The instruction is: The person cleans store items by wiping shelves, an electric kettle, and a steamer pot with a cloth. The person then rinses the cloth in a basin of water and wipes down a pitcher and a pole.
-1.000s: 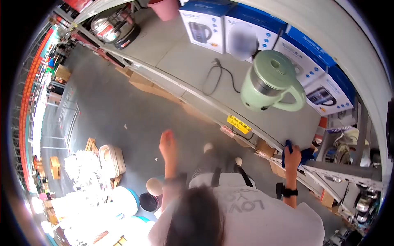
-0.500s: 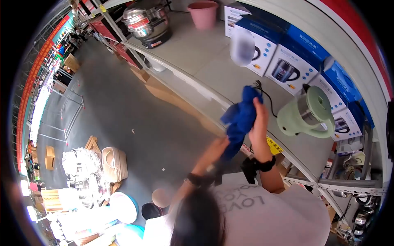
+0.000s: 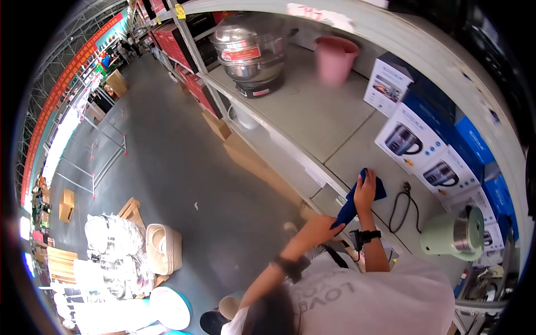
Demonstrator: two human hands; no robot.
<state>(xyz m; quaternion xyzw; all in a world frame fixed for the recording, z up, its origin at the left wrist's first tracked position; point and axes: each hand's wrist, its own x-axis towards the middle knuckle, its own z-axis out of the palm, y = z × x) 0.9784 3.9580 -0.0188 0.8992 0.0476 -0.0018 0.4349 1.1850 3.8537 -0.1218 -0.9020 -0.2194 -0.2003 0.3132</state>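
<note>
A blue cloth [image 3: 348,210] stretches between my two hands at the shelf's front edge. My right hand [image 3: 365,192] presses its upper end onto the grey shelf board [image 3: 318,106], fingers closed on the cloth. Lower left, my left hand [image 3: 324,228] grips the other end just off the edge. To the right of the hands lies a black power cord [image 3: 394,215] with its plug. It leads toward the green kettle [image 3: 438,234], which stands near the shelf's right end. Boxes with kettle pictures [image 3: 403,139] line the back of the shelf.
Farther along the shelf stand a steel steamer pot [image 3: 243,56] and a pink bucket [image 3: 335,61]. Cardboard boxes [image 3: 251,162] lie beneath the shelf. On the floor at lower left are a beige basket [image 3: 164,248], plastic-wrapped goods [image 3: 114,240] and round basins [image 3: 170,308].
The view has shifted along the shelf toward the pot. My left hand has joined my right on the cloth, and the cloth has moved from the shelf's right end to farther left along the edge.
</note>
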